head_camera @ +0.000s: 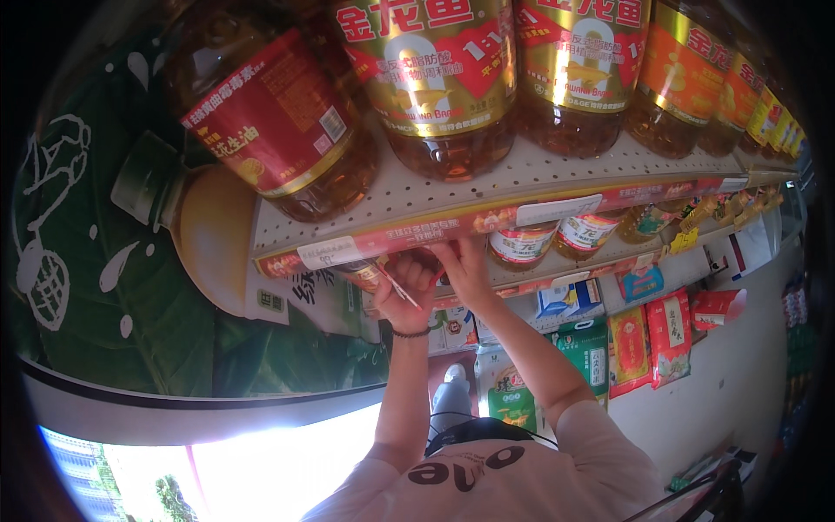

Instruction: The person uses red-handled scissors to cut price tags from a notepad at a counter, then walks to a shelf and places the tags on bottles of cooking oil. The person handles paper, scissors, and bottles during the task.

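Below the edge of an upper shelf, my left hand (406,300), with a dark beaded bracelet (411,333) at its wrist, has its fingers curled around a thin red-and-white strip (399,288). Its exact kind is unclear. Close beside it, my right hand (464,271) reaches up to the shelf's front edge, thumb and fingertips at something red. The shelf edge and shadow partly hide those fingertips. Just left of my left hand stands a bottle (360,274) with a gold-and-red label, on the lower shelf. Oil bottles (522,245) with white-and-red labels stand right of my right hand.
Large oil bottles (434,98) line the perforated upper shelf (391,179), whose front carries a red price strip (450,231). A green printed panel (163,313) borders the left side. Lower down are bagged goods (629,355) and a blue-and-white box (567,299).
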Demonstrator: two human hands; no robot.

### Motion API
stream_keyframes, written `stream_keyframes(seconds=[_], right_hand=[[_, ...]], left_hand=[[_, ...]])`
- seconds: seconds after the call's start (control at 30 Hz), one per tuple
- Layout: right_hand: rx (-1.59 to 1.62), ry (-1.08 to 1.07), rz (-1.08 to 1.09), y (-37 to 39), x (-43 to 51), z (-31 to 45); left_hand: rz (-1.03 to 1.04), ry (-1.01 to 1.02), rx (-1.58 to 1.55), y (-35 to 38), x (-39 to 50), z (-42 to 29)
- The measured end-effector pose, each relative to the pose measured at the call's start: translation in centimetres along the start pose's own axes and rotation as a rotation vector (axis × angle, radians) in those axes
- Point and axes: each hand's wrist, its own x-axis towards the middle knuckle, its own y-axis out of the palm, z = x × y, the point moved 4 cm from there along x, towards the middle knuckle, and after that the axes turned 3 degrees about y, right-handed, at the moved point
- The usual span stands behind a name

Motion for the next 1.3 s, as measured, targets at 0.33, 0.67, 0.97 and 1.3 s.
stream_keyframes(seconds=[0.33, 0.67, 0.97, 1.3], right_hand=[[-0.391, -0.114, 0.231, 0.1, 4.4, -6.9], [-0.673, -0.034, 0.279, -3.0, 9.8, -14.6], [-0.959, -0.014, 0.345, -0.5, 9.9, -15.2], [-1.141, -0.077, 0.457, 4.0, 8.9, -12.6]], left_hand=[[0.084, 0.106, 0.125, 0.7, 2.4, 0.8], [0.012, -0.098, -0.019, -0.7, 2.4, 0.8], [-0.184, -0.255, 0.120, -2.6, -11.6, -6.6], [-0.407, -0.040, 0.001, -3.3, -21.0, -10.7]])
